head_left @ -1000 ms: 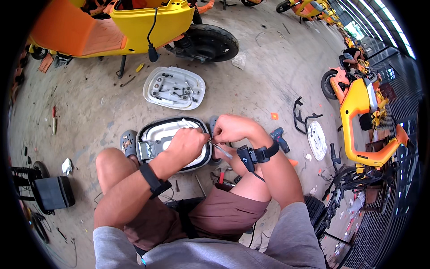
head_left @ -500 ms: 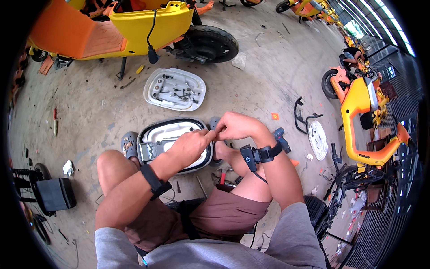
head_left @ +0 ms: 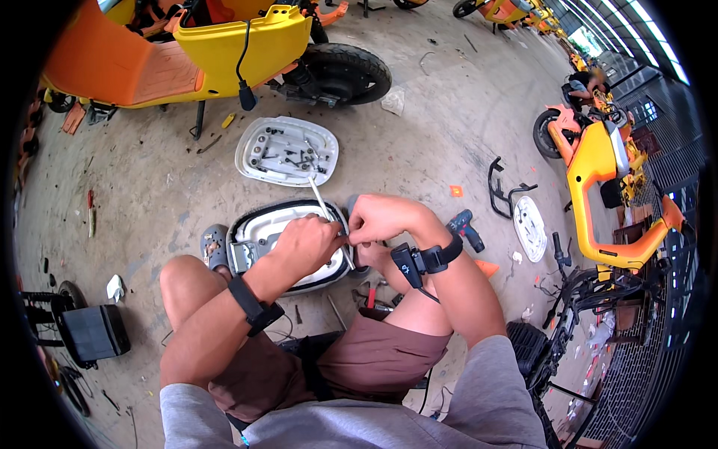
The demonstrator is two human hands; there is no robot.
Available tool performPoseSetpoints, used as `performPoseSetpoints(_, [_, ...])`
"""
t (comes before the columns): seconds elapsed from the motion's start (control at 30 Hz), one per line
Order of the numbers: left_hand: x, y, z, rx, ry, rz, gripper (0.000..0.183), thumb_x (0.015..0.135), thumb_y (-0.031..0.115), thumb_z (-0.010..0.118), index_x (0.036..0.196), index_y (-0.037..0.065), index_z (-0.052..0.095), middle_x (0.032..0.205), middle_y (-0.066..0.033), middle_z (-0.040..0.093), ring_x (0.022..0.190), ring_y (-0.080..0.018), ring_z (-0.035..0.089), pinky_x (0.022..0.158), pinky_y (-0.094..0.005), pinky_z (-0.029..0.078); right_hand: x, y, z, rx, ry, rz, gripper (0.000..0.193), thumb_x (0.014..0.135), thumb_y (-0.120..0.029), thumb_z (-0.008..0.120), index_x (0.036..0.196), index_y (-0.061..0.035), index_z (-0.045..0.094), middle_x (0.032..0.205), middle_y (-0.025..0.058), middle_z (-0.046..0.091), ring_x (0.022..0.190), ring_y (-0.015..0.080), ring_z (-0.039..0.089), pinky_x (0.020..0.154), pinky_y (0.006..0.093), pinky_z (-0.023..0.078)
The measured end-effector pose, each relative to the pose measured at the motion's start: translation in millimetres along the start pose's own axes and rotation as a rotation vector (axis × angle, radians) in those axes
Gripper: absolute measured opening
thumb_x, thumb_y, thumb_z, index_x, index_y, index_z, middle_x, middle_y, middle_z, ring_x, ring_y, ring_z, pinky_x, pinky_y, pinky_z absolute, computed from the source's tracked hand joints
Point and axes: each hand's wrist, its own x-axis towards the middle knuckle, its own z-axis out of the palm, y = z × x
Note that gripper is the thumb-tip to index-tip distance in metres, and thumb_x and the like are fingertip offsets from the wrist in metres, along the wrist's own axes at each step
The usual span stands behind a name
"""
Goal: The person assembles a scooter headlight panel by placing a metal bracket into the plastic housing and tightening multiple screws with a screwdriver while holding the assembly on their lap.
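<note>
Between my feet lies a seat-like part, its white inner side up, with a dark rim and a metal bracket at its left end. A thin white strip runs slantwise across my fingers above its right end. My left hand is closed, knuckles up, on the strip. Just beside it my right hand is bent inward with its fingers pinched near the strip. What those right fingertips hold is hidden.
Beyond the part lies a white tray-like shell holding small screws and fittings. A cordless drill and a black tube frame lie to the right. A yellow-orange scooter stands ahead. A person crouches farther off.
The white strip has come into view, slanting between my hands. My hands have lowered slightly, and the right has shifted a little left.
</note>
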Motion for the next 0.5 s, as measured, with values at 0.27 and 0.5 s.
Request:
performPoseSetpoints(0.27, [0, -5, 7, 0.012, 0.112, 0.195, 0.02, 0.076, 0.0, 0.058, 0.094, 0.002, 0.065, 0.087, -0.0174, 0.067, 0.086, -0.0354, 0.065, 0.077, -0.0453, 0.051, 4, 20, 1, 0.039, 0.508, -0.074, 0.029, 0.08, -0.029, 0.072, 0.096, -0.0043, 0.076, 0.079, 0.0149, 0.072, 0.069, 0.0269, 0.067, 0.066, 0.0367, 0.052])
performPoseSetpoints(0.5, [7, 0, 4, 0.154, 0.496, 0.21, 0.01, 0.076, 0.003, 0.061, 0.085, 0.002, 0.057, 0.077, -0.0141, 0.062, 0.081, -0.0343, 0.062, 0.076, -0.0438, 0.049, -1, 3, 2, -0.095, 0.097, 0.04, 0.027, 0.075, -0.03, 0.074, 0.088, -0.0064, 0.077, 0.078, 0.0172, 0.07, 0.073, 0.0329, 0.067, 0.068, 0.0405, 0.052])
